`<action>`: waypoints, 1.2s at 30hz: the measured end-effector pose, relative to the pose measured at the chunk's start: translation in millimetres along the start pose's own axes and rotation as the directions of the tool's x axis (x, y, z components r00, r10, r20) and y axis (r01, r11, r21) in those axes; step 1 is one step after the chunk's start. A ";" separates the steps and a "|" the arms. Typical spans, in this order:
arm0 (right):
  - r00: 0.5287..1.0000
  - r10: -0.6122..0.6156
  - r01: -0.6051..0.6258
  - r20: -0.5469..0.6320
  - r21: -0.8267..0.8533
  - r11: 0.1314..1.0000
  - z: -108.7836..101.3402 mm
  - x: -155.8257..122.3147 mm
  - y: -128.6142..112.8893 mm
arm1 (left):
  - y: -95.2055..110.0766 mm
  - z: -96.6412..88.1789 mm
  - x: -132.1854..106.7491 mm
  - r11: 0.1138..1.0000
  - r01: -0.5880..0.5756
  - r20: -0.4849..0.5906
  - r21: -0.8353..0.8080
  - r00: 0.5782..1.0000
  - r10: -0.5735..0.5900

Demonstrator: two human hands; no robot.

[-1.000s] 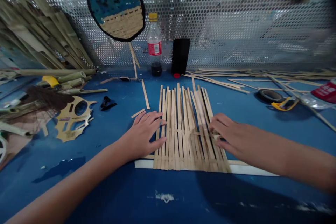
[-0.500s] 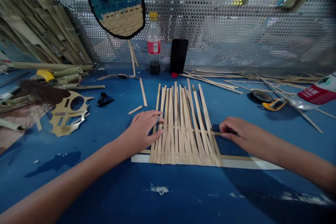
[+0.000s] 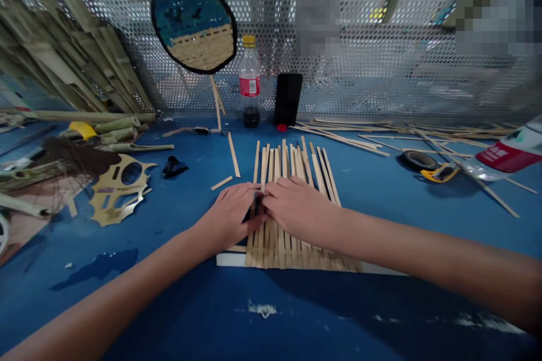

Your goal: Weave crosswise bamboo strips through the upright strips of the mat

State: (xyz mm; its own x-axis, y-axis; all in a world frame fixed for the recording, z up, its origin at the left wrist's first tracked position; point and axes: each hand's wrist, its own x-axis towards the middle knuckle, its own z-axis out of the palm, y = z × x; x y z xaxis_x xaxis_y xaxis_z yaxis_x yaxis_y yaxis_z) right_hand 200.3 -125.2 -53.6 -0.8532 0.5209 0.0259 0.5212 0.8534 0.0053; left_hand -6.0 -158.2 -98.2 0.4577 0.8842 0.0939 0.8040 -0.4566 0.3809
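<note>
The bamboo strips [image 3: 277, 245] stand side by side on the blue table [image 3: 182, 310], on a white band [image 3: 231, 260]. At their 9 o'clock edge, the left hand [image 3: 235, 215] lies with thumb and fingers parted; the right hand [image 3: 302, 211] reaches over the strips, fingertips meeting it, its grip impossible to tell. A cola bottle [image 3: 250, 87] stands at 11 o'clock, a tape roll [image 3: 417, 160] at 2.

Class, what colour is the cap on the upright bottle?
The cap is yellow, best seen in the head view.
</note>
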 end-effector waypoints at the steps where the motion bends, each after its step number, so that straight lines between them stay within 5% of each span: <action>1: 1.000 -0.008 0.008 -0.005 -0.064 0.998 1.3 8.0 -4.3 | -1.0 0.2 -0.2 1.000 -0.007 -0.010 0.001 1.000 0.007; 9: 0.994 -0.007 0.032 0.112 -0.225 0.974 -4.0 26.5 -17.8 | -5.2 2.3 -1.9 0.998 -0.057 -0.068 -0.025 0.996 0.055; 23: 0.970 -0.040 0.015 0.241 0.104 0.995 -7.0 43.4 11.4 | -2.5 -4.0 1.3 0.999 0.001 0.041 0.043 0.999 -0.003; 29: 0.991 0.054 -0.076 0.124 0.182 0.980 -22.2 15.0 26.2 | -7.7 -1.5 1.3 0.997 0.018 0.092 0.081 0.995 -0.026; 36: 0.978 -0.208 0.208 -0.015 0.118 0.971 11.8 5.8 58.3 | -8.1 -6.8 2.3 0.993 0.046 0.137 0.107 0.989 -0.061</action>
State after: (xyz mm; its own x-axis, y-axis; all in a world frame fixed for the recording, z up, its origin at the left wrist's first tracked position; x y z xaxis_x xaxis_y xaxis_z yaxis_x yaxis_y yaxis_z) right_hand 225.5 -72.3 -64.9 -0.9424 0.3321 0.0390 0.3265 0.9391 -0.1071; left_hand -14.0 -151.8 -94.8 0.4557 0.8883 -0.0566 0.8603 -0.4232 0.2841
